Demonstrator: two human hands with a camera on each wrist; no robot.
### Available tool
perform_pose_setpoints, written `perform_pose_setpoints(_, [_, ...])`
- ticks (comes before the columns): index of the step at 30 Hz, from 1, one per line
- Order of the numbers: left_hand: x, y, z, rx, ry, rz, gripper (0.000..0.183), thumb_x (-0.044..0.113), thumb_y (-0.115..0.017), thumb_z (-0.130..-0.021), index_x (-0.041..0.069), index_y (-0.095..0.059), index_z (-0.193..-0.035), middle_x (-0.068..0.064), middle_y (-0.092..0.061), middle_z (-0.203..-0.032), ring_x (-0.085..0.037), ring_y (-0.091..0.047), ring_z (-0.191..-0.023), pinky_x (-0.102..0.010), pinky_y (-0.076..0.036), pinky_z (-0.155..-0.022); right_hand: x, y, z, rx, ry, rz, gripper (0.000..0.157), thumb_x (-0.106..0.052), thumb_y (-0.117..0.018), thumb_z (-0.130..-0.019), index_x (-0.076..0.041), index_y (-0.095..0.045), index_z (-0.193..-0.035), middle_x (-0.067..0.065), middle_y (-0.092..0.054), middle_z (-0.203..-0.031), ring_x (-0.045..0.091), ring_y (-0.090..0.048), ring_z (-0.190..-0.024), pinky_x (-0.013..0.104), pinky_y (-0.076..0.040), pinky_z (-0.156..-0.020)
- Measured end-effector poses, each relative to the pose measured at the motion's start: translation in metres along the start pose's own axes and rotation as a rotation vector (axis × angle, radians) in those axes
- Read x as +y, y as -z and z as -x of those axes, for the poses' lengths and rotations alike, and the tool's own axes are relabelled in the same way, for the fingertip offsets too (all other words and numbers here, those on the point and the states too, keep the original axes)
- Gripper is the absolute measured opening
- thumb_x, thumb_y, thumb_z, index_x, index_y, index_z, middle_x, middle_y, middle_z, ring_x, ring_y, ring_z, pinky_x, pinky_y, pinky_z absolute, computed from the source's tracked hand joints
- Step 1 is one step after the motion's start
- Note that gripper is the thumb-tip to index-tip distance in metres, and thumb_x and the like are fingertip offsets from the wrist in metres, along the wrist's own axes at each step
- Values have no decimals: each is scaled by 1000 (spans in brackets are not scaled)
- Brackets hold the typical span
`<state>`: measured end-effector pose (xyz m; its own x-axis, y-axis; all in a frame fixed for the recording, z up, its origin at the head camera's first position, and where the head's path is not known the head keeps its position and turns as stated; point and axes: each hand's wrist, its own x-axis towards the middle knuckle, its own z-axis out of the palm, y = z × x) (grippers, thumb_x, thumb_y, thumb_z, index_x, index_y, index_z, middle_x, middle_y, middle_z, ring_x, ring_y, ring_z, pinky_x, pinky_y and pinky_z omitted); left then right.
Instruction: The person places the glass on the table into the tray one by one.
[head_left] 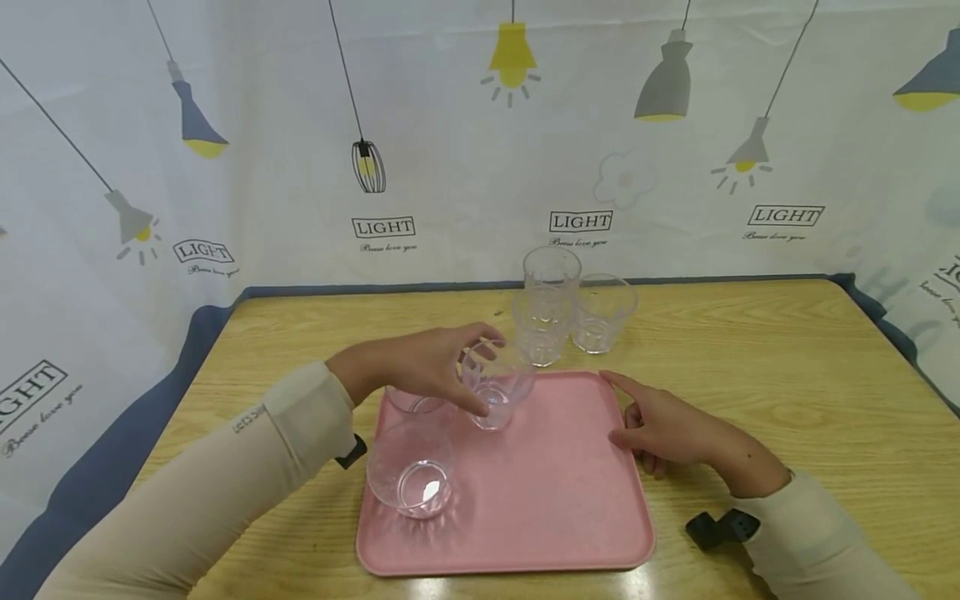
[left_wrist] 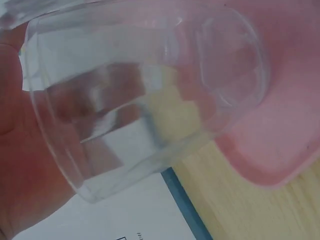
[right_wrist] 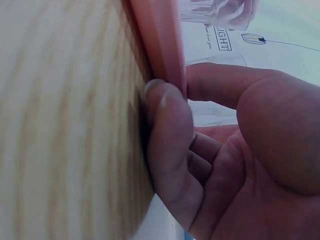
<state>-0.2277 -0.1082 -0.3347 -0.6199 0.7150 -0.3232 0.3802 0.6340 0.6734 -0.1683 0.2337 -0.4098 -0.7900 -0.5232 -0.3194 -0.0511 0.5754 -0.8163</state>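
My left hand (head_left: 423, 362) grips a clear drinking glass (head_left: 504, 385), thumb on the near side and fingers round the far side. The glass's base is over the back of a pink tray (head_left: 562, 483); in the left wrist view its clear wall (left_wrist: 125, 160) fills much of the frame. Two more clear glasses are on the tray's left side: one at the front (head_left: 411, 475), and another (head_left: 416, 402) partly hidden beneath my left hand. At the tray's right edge, my right hand (head_left: 675, 427) pinches the rim (right_wrist: 162, 40) between thumb and index finger (right_wrist: 172, 130).
Three clear glasses (head_left: 542, 325) stand close together on the wooden table (head_left: 750, 350) just behind the tray. A white cloth (head_left: 465, 167) printed with lamps hangs at the table's back edge. A black wrist device (head_left: 723, 529) sits by my right sleeve.
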Motion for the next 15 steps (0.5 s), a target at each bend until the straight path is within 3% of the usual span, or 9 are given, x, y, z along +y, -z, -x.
perform_pose_setpoints(9, [2, 2, 3, -9, 35, -59, 96, 37, -85, -79, 21, -28, -155, -8, -52, -144, -22, -53, -130, -39, -47, -105, 0, 0, 0, -2, -9, 19, 84, -11, -63, -97, -8, -8, -160, 7, -61, -69, 19, -59, -49, 35, -53, -46])
perform_pose_setpoints(15, [3, 2, 5, 21, 14, -72, 102, 36, -87, -77, 22, -26, -157, -9, -45, -152, -26, -45, -140, -45, -41, -111, -1, 0, 0, -3, -11, 12, 84, -11, -63, -97, -8, -8, -160, 8, -61, -69, 19, -59, -49, 36, -54, -46])
